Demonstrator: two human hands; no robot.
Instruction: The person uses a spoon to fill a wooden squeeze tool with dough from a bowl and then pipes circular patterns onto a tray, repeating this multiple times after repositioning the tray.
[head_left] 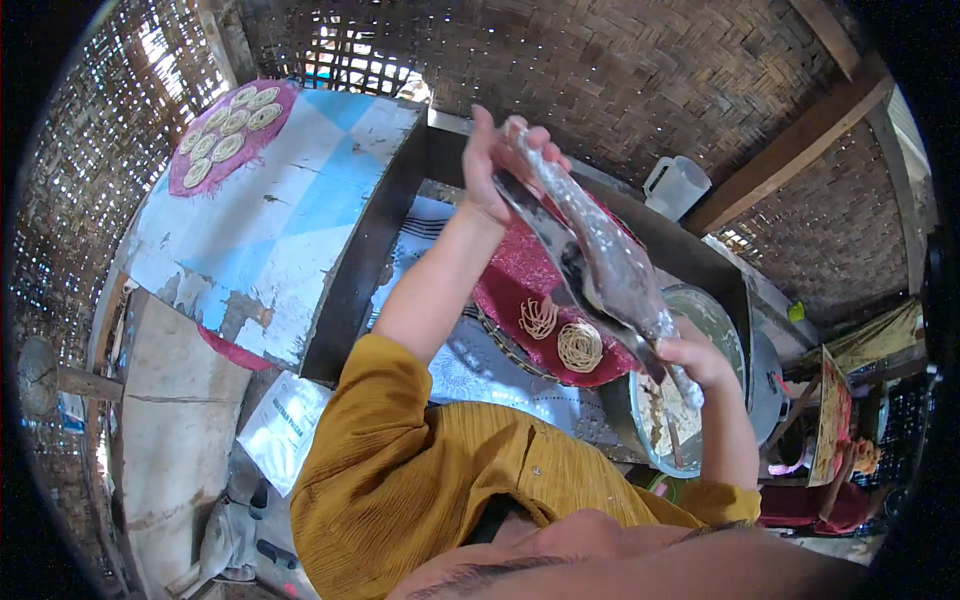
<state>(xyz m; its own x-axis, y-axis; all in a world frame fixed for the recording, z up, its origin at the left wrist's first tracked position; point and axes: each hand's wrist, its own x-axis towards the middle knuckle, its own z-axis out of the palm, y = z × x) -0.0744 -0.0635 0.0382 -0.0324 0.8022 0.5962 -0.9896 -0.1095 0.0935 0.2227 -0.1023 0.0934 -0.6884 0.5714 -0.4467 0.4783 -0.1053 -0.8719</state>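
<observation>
Gripped at its far end by the left hand and at its near end by the right hand, a long floury press is being held slantwise above a red tray. Just beside the tray's right edge, pale dough is being held in a basin. Near the tray's lower edge, two coiled nests are being carried. Strands are apparently being pressed out; an even, two-handed squeeze over the tray is probably being called for.
</observation>
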